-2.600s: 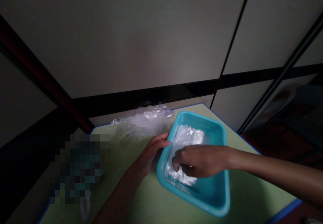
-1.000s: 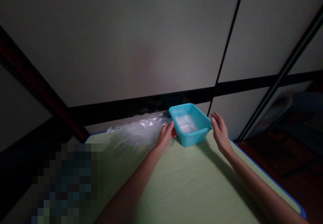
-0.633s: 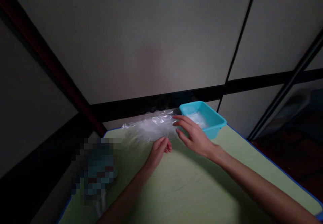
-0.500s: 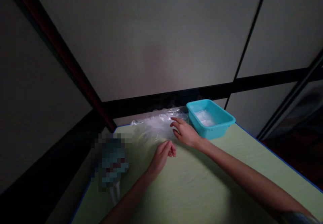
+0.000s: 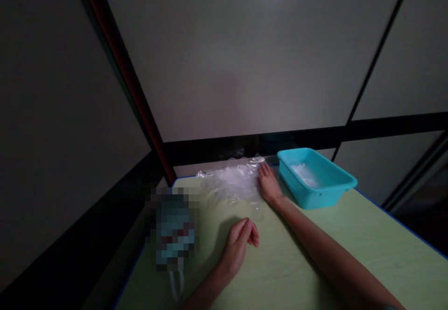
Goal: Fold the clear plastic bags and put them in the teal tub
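A: Where's the crumpled, clear plastic sheeting?

B: On the pale green, blue-edged desk, left of the turquoise rectangular plastic basin, its long axis running sideways away from the basin.

A: Which hand is nearer?

B: The right hand, between sheeting and basin, fingers slightly spread against the sheeting's basin-side end. The left hand is left of the basin and closer to the wearer, clear of the sheeting, thumb pressed to curled fingers; nothing visible in it.

A: What differs from half a second ago?

B: The right hand's fingers, bent over the sheeting then, now stretch out nearer the basin.
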The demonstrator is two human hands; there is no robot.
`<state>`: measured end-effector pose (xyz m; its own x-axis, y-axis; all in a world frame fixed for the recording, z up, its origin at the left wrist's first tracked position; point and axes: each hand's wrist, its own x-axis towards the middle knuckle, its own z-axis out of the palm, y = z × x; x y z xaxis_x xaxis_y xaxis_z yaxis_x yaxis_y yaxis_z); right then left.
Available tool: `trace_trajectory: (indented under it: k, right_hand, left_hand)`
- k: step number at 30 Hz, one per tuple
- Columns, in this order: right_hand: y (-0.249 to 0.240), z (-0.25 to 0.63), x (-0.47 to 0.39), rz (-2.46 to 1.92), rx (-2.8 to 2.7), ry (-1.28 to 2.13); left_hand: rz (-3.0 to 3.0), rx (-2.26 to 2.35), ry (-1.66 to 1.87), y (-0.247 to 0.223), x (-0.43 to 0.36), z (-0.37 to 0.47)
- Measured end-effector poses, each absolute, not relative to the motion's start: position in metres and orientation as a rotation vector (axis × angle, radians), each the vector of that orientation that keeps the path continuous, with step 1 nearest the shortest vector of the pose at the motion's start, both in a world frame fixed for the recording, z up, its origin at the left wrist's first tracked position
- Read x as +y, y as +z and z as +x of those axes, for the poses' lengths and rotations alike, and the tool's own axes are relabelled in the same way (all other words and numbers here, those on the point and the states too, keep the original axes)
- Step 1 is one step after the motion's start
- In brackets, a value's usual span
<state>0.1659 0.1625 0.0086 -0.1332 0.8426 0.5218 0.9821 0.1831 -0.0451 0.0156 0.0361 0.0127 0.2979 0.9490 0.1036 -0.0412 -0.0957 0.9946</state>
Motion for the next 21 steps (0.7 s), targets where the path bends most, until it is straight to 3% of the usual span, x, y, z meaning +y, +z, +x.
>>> trace_trajectory:
  k: [21]
  right_hand:
    - [0.0072, 0.1729, 0.1610, -1.700, -1.983, -0.263]
  left_hand:
    - [1.421, 0.922, 1.044, 0.0141, 0.0399, 0.0125]
